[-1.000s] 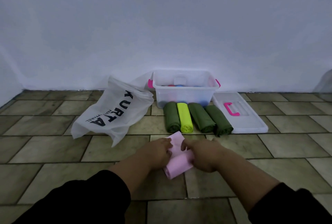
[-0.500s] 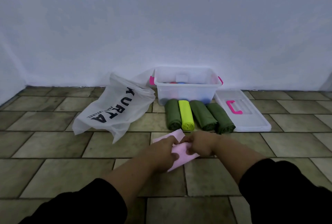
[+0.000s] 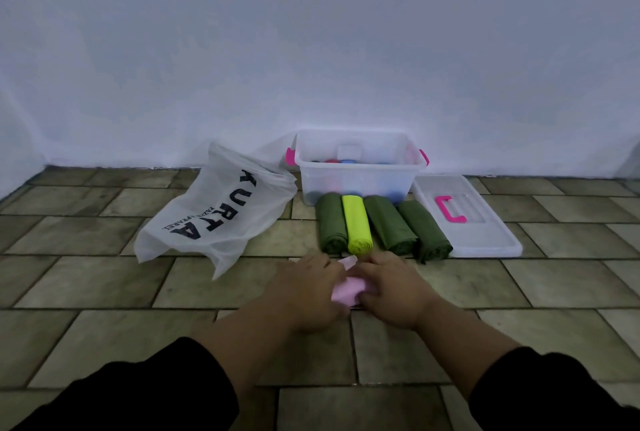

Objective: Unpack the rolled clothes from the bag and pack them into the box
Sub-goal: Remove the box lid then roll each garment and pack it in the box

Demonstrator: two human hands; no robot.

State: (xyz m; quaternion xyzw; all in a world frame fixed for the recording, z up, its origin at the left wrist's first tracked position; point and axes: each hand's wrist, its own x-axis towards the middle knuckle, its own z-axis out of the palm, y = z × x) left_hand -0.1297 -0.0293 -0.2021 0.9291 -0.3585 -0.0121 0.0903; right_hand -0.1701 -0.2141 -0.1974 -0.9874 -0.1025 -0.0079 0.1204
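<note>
left hand [image 3: 304, 287] and right hand [image 3: 388, 287] both clamped on pink cloth [image 3: 348, 290], likely tightening the roll; box [image 3: 360, 167] at 12 o'clock, lidless to receive it

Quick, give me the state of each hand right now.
Left hand: closed on the pink cloth, pressing it to the floor.
Right hand: closed on the same pink cloth from the other side.
</note>
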